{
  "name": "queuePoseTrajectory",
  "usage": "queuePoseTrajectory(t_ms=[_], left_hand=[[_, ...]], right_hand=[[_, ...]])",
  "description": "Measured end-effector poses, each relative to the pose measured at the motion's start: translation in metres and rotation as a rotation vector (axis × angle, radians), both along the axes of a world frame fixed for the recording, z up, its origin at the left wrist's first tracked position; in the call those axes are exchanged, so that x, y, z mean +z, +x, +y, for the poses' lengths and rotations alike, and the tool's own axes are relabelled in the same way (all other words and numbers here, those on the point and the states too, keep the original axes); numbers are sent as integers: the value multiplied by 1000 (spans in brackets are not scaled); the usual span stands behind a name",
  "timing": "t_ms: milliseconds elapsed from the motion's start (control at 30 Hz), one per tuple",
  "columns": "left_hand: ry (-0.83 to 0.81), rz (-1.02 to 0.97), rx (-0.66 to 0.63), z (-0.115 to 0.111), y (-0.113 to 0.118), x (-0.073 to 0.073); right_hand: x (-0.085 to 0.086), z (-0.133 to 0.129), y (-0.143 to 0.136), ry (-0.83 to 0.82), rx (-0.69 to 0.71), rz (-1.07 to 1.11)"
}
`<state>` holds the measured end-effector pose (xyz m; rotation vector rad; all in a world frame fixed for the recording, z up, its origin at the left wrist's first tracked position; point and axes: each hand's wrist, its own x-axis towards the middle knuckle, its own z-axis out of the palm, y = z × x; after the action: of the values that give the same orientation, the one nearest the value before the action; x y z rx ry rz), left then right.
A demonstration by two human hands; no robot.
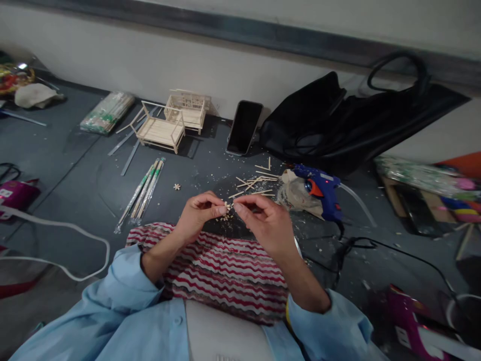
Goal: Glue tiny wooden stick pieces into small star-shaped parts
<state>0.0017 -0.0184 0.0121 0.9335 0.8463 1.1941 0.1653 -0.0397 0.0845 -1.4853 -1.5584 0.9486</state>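
Between the thumb and fingertips of my left hand (201,213) is a small pale wooden flower-shaped piece (227,206). My right hand (266,220) is pinched close beside it, fingertips nearly at the piece; whatever they grip is too small to make out. Tiny wooden bits (224,217) lie on the dark table just below both hands. A similar finished-looking wooden flower (177,186) rests left of my hands. Beyond my right hand are loose thin wooden sticks (250,184) and a blue glue gun (323,190) lying on its side.
Two miniature stick-built furniture pieces (161,131) stand near the wall, with a phone (244,128) leaning to their right. Wrapped sticks (145,193) lie at left. A black bag (319,120) and cables (349,245) occupy the right. Striped cloth (225,271) covers my lap.
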Motion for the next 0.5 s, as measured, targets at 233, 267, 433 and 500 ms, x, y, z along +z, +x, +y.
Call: queuePoseTrajectory(t_ms=[233,267,433,500], left_hand=[[125,106,-34,-1,0,0],[139,128,-40,-1,0,0],[166,183,-42,-1,0,-1],[162,193,-36,-1,0,0]], right_hand=[[-2,7,2,-25,37,12],[-2,8,2,-30,47,0],[-4,10,3,-36,66,-25],[-5,9,3,-30,62,-28]])
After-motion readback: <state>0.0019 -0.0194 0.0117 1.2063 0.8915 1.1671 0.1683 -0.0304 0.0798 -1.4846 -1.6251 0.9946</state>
